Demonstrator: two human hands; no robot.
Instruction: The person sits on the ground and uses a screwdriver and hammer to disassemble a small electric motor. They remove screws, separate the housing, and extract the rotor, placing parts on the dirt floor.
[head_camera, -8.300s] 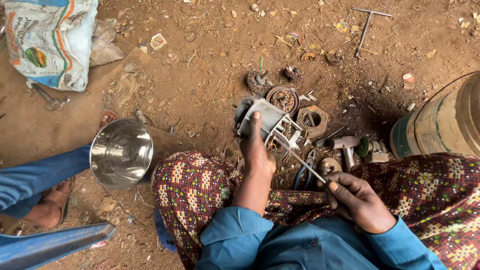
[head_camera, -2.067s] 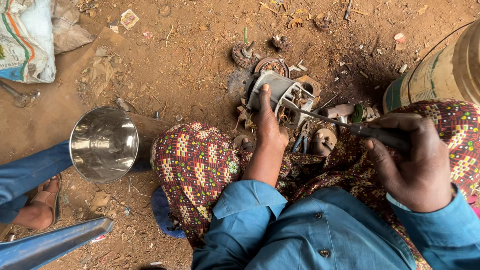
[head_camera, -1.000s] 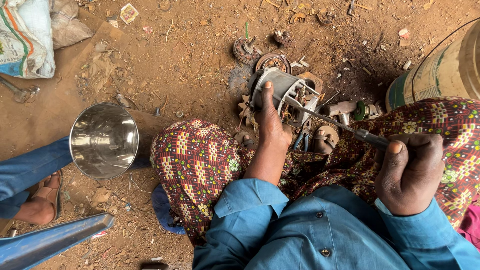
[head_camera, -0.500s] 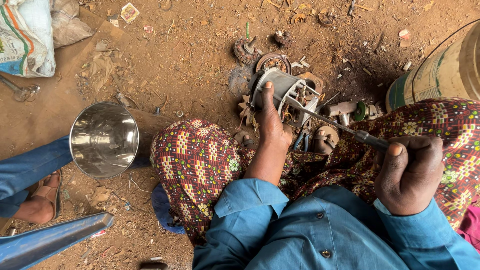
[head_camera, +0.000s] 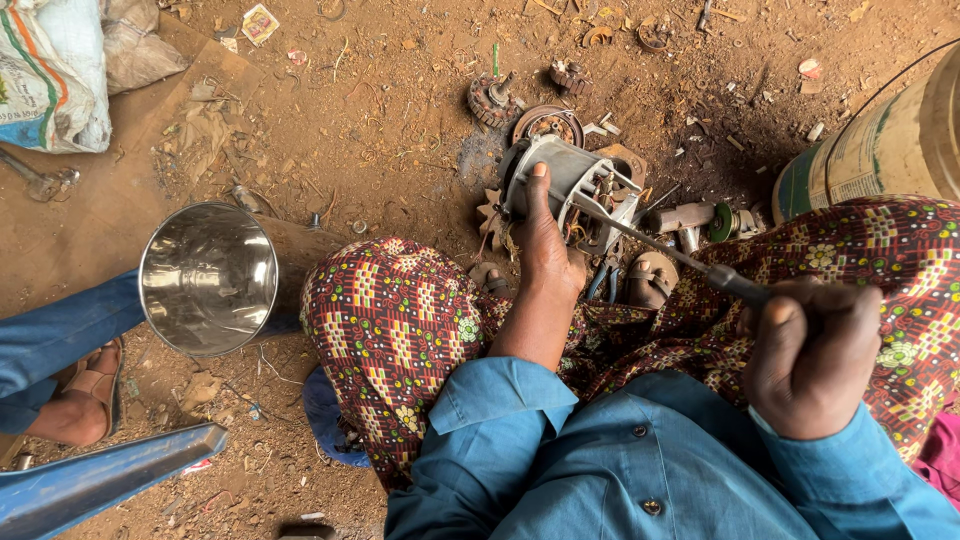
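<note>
My left hand (head_camera: 543, 250) grips a grey metal motor housing (head_camera: 572, 185) that rests on the dirt between my knees, thumb laid along its top. My right hand (head_camera: 812, 358) is closed around the dark handle of a long screwdriver (head_camera: 668, 252). The thin shaft runs up and left, and its tip is inside the open end of the housing among copper windings. Both sleeves are blue, and patterned cloth covers my knees.
Rusty motor parts (head_camera: 545, 123) and small fittings (head_camera: 690, 217) lie on the dirt past the housing. A shiny steel jug (head_camera: 215, 275) lies on its side at left. A drum (head_camera: 880, 150) stands at right, a sack (head_camera: 50, 70) top left. Another person's foot (head_camera: 80, 400) shows lower left.
Over the last second little has moved. Earlier, my right hand came up from near my lap and set the screwdriver into the housing, which my left hand kept holding.
</note>
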